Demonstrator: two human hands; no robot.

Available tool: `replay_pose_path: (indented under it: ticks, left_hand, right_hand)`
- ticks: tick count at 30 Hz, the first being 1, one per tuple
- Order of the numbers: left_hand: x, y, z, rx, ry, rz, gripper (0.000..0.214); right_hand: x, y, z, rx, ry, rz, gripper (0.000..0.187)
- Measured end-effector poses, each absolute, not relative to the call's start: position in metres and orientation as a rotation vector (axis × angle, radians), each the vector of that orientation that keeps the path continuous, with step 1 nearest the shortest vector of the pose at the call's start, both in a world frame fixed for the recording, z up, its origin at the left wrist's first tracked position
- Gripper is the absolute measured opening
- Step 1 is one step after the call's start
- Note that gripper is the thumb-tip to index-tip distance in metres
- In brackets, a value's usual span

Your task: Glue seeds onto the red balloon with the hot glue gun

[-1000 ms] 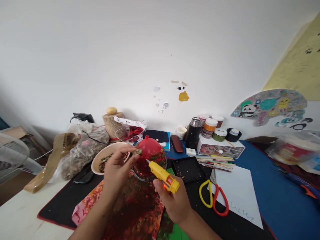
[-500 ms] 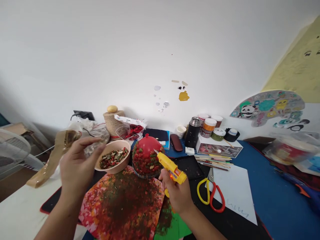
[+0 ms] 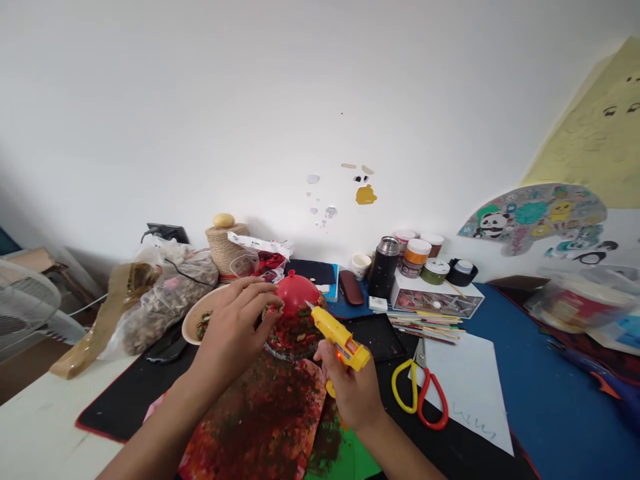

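Note:
My right hand (image 3: 353, 387) grips a yellow hot glue gun (image 3: 343, 337), its nozzle tip close to the right side of a red balloon (image 3: 299, 292). The balloon's lower part is covered with small red and green painted pieces (image 3: 295, 333), and its knot points up. At the balloon's left side is my left hand (image 3: 235, 327), thumb and fingers pinched together. Something small and reddish-green shows at those fingertips, too small to name. Partly behind this hand stands a peach-coloured bowl (image 3: 189, 323) holding similar painted pieces.
Paint-smeared paper (image 3: 255, 413) lies in front of the balloon. Scissors (image 3: 420, 393) with yellow and red handles rest on the right, by a white sheet (image 3: 465, 380). Behind are a black thermos (image 3: 385, 267), paint jars (image 3: 416, 257), brushes (image 3: 430, 321) and a twine spool (image 3: 225, 248).
My left hand has moved right from beside the bowl to the balloon's left side, now covering part of the bowl. My right hand and the glue gun have barely moved.

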State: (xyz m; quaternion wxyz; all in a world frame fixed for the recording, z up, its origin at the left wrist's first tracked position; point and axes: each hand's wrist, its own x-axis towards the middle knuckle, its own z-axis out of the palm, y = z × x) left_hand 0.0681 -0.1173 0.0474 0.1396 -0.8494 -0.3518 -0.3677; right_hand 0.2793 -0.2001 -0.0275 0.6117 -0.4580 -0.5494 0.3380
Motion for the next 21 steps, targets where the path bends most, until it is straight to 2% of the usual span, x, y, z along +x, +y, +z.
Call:
replay_pose_path:
  ticks: [21]
  left_hand:
    - [0.0785, -0.1174, 0.0382, -2.366, -1.108, -0.786, 0.026]
  right_hand:
    - [0.2789, -0.2021, -0.0188, -1.088, -1.407, 0.659, 0.052]
